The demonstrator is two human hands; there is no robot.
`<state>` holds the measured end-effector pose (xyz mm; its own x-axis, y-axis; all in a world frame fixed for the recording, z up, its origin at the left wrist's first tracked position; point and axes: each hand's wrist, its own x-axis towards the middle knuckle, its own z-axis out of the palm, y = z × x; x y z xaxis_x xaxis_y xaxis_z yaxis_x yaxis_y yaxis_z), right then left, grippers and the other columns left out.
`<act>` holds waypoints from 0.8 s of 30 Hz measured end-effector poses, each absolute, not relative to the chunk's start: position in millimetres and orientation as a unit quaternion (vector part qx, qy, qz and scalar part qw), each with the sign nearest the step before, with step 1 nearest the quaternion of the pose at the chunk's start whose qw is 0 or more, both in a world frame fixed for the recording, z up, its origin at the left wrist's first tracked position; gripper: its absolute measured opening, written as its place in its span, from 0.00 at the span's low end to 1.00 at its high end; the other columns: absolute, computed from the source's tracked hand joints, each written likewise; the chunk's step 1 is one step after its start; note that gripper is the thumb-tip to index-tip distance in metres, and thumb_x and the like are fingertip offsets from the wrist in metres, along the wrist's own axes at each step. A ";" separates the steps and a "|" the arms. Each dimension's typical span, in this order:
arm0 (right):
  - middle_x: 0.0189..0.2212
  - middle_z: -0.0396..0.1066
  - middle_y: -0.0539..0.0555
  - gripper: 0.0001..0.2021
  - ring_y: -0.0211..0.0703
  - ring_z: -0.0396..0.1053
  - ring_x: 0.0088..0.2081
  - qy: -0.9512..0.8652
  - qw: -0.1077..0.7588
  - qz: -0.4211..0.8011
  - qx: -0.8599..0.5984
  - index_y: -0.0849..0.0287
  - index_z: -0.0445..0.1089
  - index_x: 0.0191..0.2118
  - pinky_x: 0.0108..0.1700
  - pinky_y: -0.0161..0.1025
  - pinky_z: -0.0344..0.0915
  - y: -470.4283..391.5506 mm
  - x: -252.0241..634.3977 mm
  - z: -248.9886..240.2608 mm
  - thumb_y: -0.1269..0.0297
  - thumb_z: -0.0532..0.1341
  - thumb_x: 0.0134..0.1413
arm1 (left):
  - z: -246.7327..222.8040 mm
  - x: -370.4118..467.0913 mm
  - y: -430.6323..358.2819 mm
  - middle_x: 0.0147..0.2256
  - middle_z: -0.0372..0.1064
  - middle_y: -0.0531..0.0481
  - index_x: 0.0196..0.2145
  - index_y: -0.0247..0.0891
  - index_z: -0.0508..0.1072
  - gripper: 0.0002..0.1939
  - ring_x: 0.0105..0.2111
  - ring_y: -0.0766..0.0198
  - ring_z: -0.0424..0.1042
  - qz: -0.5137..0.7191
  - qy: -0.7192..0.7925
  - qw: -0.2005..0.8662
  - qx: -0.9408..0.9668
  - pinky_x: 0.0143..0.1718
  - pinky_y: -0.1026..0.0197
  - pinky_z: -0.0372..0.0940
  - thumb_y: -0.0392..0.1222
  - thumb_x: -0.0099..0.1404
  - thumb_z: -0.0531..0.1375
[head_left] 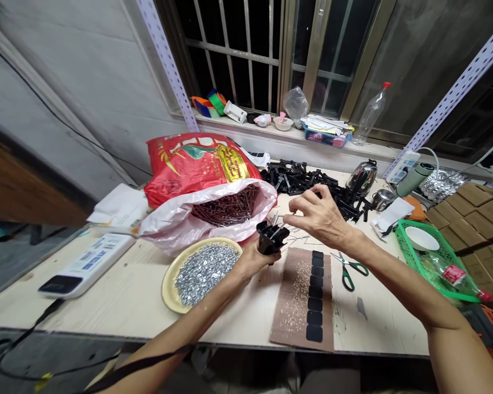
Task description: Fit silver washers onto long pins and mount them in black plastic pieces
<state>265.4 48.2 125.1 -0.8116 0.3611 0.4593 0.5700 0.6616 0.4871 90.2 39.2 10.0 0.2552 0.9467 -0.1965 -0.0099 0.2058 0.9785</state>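
My left hand (251,261) is closed around a small bundle of black plastic parts (271,241), held upright above the table. Thin metal pins stick up at the top of the bundle. Just to the right, my right hand (318,218) hovers with thumb and forefinger pinched together; what lies between them is too small to make out. Loose thin pins (302,236) lie on the table below it. A yellow plate (167,284) full of small metal washers (205,271) sits beside my left forearm. Behind it, an open red bag (189,164) holds many reddish nails or screws (228,207).
Black plastic parts (312,180) are heaped at the back. A brown board (285,328) bears a row of black pads (315,303). Green-handled scissors (347,273) lie beside it. A green basket (406,246) stands right, a white power strip (86,265) left.
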 end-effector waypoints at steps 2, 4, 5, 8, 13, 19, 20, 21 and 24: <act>0.34 0.69 0.49 0.10 0.39 0.58 0.37 -0.916 0.145 -0.291 -0.235 0.52 0.71 0.38 0.50 0.46 0.48 48.8 262.1 127.2 0.68 0.52 0.65 | 10.1 90.9 39.2 0.23 0.70 0.54 0.28 0.35 0.73 0.17 0.26 0.62 0.68 0.384 0.472 0.616 0.501 0.29 0.61 0.63 0.38 0.36 0.68; 0.38 0.70 0.50 0.08 0.40 0.59 0.40 -0.934 0.141 -0.230 -0.235 0.53 0.71 0.41 0.51 0.47 0.49 53.4 261.4 127.1 0.62 0.54 0.65 | 9.0 91.7 39.0 0.23 0.70 0.54 0.29 0.35 0.73 0.18 0.25 0.63 0.68 0.395 0.476 0.616 0.488 0.27 0.62 0.62 0.38 0.35 0.68; 0.41 0.70 0.52 0.10 0.41 0.60 0.42 -0.937 0.146 -0.193 -0.252 0.53 0.70 0.43 0.51 0.46 0.51 57.9 262.7 125.3 0.58 0.55 0.64 | 8.4 91.8 38.4 0.23 0.70 0.54 0.29 0.35 0.74 0.19 0.25 0.63 0.68 0.406 0.476 0.617 0.477 0.27 0.62 0.63 0.39 0.35 0.68; 0.47 0.68 0.56 0.15 0.42 0.62 0.45 -0.910 0.124 -0.104 -0.382 0.56 0.68 0.50 0.46 0.41 0.55 79.1 272.7 107.1 0.56 0.54 0.64 | 9.3 89.1 35.2 0.25 0.72 0.51 0.28 0.35 0.74 0.17 0.27 0.62 0.69 0.441 0.461 0.626 0.447 0.29 0.60 0.64 0.42 0.37 0.69; 0.38 0.73 0.60 0.13 0.45 0.65 0.40 -0.828 -0.091 -0.065 -0.550 0.63 0.75 0.37 0.39 0.39 0.55 114.5 285.6 37.7 0.74 0.52 0.62 | 16.2 81.2 33.9 0.28 0.75 0.47 0.27 0.35 0.76 0.14 0.31 0.59 0.72 0.448 0.446 0.625 0.458 0.36 0.58 0.66 0.43 0.40 0.70; 0.37 0.73 0.64 0.13 0.48 0.64 0.42 -0.853 -0.107 -0.069 -0.506 0.67 0.74 0.35 0.43 0.42 0.55 129.3 278.1 -14.5 0.79 0.51 0.58 | 1.6 78.4 42.4 0.27 0.76 0.48 0.25 0.36 0.76 0.12 0.29 0.57 0.73 0.421 0.487 0.552 0.529 0.34 0.58 0.67 0.44 0.41 0.67; 0.37 0.73 0.65 0.14 0.49 0.64 0.43 -0.856 -0.102 -0.073 -0.502 0.67 0.74 0.36 0.44 0.42 0.55 130.3 278.2 -15.4 0.79 0.51 0.58 | -2.9 77.6 43.7 0.27 0.76 0.49 0.24 0.37 0.75 0.11 0.29 0.57 0.73 0.415 0.488 0.536 0.550 0.33 0.58 0.67 0.44 0.41 0.67; 0.38 0.73 0.65 0.14 0.49 0.64 0.42 -0.856 -0.097 -0.078 -0.501 0.68 0.73 0.37 0.44 0.42 0.55 130.8 279.2 -14.3 0.79 0.50 0.58 | -7.5 76.7 45.2 0.26 0.76 0.49 0.24 0.37 0.75 0.10 0.29 0.57 0.73 0.415 0.491 0.520 0.563 0.33 0.58 0.67 0.44 0.42 0.67; 0.35 0.73 0.64 0.14 0.48 0.65 0.39 -0.845 -0.076 -0.094 -0.520 0.69 0.72 0.39 0.41 0.42 0.55 127.7 286.2 -0.2 0.80 0.49 0.59 | -20.8 72.8 50.4 0.24 0.75 0.50 0.23 0.37 0.73 0.10 0.28 0.58 0.73 0.420 0.503 0.496 0.569 0.31 0.59 0.67 0.44 0.43 0.66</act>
